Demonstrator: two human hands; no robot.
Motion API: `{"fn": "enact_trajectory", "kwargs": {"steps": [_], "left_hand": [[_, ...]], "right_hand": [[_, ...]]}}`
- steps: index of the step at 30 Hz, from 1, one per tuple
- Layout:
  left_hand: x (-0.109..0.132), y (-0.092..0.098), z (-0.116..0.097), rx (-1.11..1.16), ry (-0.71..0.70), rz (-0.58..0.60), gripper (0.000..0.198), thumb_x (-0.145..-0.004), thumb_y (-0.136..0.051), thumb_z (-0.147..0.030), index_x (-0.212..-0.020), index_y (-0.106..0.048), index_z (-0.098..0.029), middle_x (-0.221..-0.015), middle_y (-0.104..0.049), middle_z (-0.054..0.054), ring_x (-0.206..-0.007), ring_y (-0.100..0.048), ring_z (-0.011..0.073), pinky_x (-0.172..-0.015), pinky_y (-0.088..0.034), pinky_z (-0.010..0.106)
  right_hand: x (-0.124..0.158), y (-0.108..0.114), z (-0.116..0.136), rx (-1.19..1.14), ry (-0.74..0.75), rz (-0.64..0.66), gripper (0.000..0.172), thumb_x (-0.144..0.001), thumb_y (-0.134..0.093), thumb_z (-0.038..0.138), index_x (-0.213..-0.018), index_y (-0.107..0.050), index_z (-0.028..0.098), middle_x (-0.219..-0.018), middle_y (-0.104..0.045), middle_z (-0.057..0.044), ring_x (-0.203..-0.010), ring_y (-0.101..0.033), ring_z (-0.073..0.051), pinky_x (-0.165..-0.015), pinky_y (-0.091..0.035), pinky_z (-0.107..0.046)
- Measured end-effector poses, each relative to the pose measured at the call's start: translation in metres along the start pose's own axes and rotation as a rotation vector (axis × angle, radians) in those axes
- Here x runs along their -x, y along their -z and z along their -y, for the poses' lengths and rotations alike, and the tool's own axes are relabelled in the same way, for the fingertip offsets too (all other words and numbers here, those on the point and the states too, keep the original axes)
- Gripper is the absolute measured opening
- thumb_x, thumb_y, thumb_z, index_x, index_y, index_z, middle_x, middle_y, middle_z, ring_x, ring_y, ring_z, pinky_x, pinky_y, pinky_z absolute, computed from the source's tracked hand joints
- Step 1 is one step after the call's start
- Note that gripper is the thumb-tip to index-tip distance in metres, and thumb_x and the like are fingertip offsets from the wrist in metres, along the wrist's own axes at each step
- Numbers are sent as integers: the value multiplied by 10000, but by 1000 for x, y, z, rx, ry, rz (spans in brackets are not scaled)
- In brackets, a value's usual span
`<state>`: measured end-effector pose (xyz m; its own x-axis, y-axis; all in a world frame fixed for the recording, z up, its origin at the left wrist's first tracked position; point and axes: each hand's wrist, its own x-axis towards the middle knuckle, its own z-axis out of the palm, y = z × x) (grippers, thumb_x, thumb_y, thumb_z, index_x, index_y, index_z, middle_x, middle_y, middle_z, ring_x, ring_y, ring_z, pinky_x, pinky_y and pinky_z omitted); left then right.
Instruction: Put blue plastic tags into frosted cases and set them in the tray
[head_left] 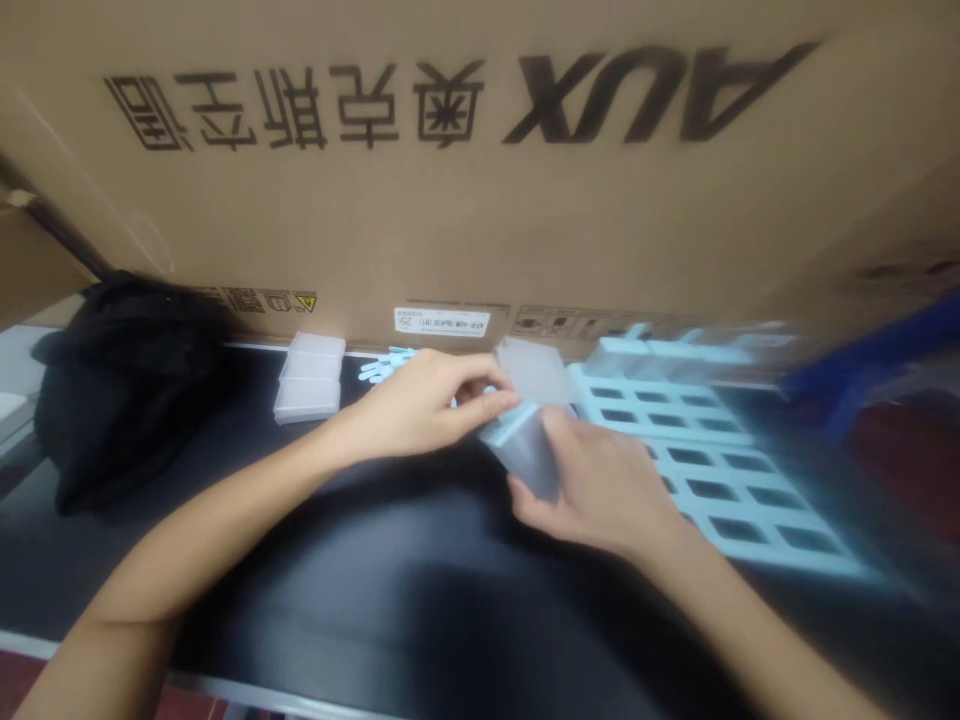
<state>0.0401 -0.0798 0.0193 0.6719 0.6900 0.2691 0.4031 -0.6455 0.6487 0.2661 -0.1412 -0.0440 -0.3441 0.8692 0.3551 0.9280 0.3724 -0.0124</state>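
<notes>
My right hand (592,480) grips a translucent plastic box (525,450) with a light blue edge, held tilted above the table. At the box's upper end is my left hand (427,405), its thumb and index finger brought together at the blue edge. Whatever is between those fingertips is too blurred to make out. Just behind the box stands a stack of clear plastic pieces (536,370). Small light blue plastic pieces (386,365) lie in a loose pile beyond my left hand. To the right, light blue trays with rectangular openings (697,455) rest on the table.
Another stack of clear plastic pieces (309,375) stands left of the pile. A black cloth item (124,390) lies at the far left on the black table (337,600). A large cardboard box (450,220) rises along the back. Several boxes (660,358) sit behind the trays.
</notes>
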Motion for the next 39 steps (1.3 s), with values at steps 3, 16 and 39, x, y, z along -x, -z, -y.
{"fn": "enact_trajectory", "kwargs": {"steps": [3,16,39], "left_hand": [[-2,4,7,127,42,131,203,-995,-636,-328,-905,-739,-178,-751,-754,-3,-678,-705,121,-665,-502,220],[-21,58,121,-210,488,-6,98,-816,-738,-273,-855,-752,-184,-797,-793,31,-817,-736,193,-754,-522,301],[2,3,10,-72,-45,660,647,-790,-879,-490,-1315,-587,-249,-1273,-715,60,-1079,-695,226,-830,-504,280]], "right_hand": [[5,-5,8,-26,57,-6,281,-761,-569,453,-879,-418,247,-721,-670,-38,-606,-658,-237,-541,-273,-291],[25,-17,9,-111,153,-45,302,-766,-572,389,-858,-309,271,-645,-571,28,-514,-569,-175,-502,-295,-277],[33,-19,21,-319,287,-28,196,-757,-574,333,-899,-496,223,-715,-663,-5,-571,-616,-178,-534,-377,-293]]}}
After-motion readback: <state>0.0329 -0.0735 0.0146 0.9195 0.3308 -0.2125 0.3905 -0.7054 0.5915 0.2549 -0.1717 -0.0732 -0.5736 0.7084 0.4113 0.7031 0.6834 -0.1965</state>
